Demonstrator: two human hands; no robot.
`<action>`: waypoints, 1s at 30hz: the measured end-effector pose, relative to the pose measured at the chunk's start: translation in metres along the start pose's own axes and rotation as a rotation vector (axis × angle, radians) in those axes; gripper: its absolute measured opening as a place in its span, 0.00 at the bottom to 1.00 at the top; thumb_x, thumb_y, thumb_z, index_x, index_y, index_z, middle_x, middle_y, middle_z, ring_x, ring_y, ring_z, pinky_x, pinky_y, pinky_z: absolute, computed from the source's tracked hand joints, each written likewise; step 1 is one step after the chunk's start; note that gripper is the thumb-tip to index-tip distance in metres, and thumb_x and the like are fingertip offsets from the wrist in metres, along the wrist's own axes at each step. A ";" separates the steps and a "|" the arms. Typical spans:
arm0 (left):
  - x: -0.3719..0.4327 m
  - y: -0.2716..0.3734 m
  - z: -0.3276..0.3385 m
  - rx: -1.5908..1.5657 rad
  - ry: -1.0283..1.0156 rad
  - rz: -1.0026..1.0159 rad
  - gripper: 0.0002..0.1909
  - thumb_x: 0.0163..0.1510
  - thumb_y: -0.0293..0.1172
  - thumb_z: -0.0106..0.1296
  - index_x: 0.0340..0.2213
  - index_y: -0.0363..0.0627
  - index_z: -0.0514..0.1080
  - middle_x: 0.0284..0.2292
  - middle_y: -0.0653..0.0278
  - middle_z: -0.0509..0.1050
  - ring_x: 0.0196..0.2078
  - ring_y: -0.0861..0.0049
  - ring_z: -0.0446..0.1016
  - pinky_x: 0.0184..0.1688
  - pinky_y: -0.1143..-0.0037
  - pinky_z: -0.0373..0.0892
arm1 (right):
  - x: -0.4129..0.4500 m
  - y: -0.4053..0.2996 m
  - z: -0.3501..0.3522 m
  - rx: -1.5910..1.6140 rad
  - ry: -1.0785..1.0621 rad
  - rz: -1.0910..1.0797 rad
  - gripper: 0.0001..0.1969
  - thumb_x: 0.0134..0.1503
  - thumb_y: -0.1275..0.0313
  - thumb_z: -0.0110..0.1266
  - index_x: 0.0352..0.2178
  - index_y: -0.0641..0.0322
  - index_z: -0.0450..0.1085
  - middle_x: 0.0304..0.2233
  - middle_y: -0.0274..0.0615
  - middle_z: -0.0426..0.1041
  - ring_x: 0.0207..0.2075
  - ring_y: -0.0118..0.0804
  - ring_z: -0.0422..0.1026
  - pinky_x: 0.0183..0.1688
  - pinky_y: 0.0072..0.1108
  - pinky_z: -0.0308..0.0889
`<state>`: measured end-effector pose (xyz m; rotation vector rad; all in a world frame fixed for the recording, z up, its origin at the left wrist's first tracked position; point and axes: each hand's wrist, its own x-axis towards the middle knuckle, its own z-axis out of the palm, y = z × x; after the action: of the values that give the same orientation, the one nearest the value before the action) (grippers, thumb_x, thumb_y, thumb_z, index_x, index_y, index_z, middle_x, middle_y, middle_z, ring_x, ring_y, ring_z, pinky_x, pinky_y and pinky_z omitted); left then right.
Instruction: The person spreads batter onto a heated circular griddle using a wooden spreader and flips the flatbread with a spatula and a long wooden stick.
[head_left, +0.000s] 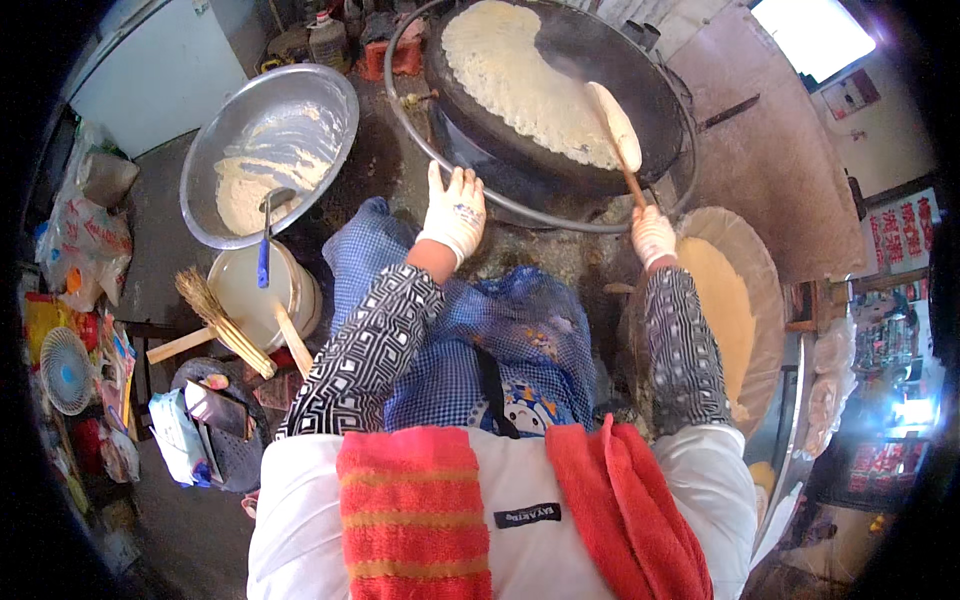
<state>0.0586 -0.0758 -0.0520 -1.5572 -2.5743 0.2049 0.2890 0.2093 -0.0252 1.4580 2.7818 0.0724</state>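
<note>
A large round griddle (645, 97) stands ahead of me, with a pale layer of batter (502, 75) spread in a curved band over its left and front part. My right hand (654, 232), in a light glove, is closed on the handle of a wooden spreader (616, 127). The spreader's pale blade lies at the right edge of the batter. My left hand (455, 214), also gloved, rests on the metal ring (525, 214) around the griddle, fingers on the rim and holding nothing. To the left, a metal basin (196, 187) holds batter and a ladle (264, 251) with a blue handle.
Below the basin, a bucket (304, 277) of cloudy liquid carries a straw brush (225, 322) and wooden handles. A plastic-lined container (765, 315) of tan powder or grain is beside my right forearm. A phone (217, 409) lies at the lower left. A brown board (780, 172) extends right of the griddle.
</note>
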 end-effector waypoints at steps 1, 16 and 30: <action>0.002 -0.004 -0.002 0.008 0.009 -0.006 0.26 0.58 0.34 0.35 0.57 0.39 0.59 0.59 0.57 0.59 0.64 0.64 0.54 0.61 0.40 0.35 | 0.008 0.006 0.000 0.032 0.019 0.093 0.19 0.62 0.56 0.39 0.36 0.61 0.67 0.31 0.59 0.74 0.36 0.59 0.73 0.41 0.45 0.66; 0.015 -0.035 -0.035 -0.022 -0.219 -0.160 0.31 0.53 0.43 0.50 0.55 0.41 0.61 0.58 0.58 0.60 0.63 0.65 0.54 0.62 0.42 0.40 | 0.000 -0.017 -0.002 0.002 0.192 -0.131 0.19 0.62 0.55 0.40 0.32 0.61 0.67 0.27 0.60 0.74 0.32 0.61 0.73 0.37 0.44 0.68; 0.004 0.011 -0.004 0.005 0.028 0.021 0.27 0.58 0.36 0.37 0.57 0.39 0.58 0.60 0.56 0.59 0.64 0.63 0.54 0.62 0.41 0.36 | 0.006 0.019 0.008 0.007 0.099 0.048 0.20 0.62 0.56 0.38 0.33 0.63 0.67 0.30 0.61 0.74 0.35 0.61 0.73 0.39 0.45 0.67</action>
<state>0.0666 -0.0672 -0.0500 -1.5750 -2.5358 0.1898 0.3014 0.2257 -0.0324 1.5650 2.8261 0.1391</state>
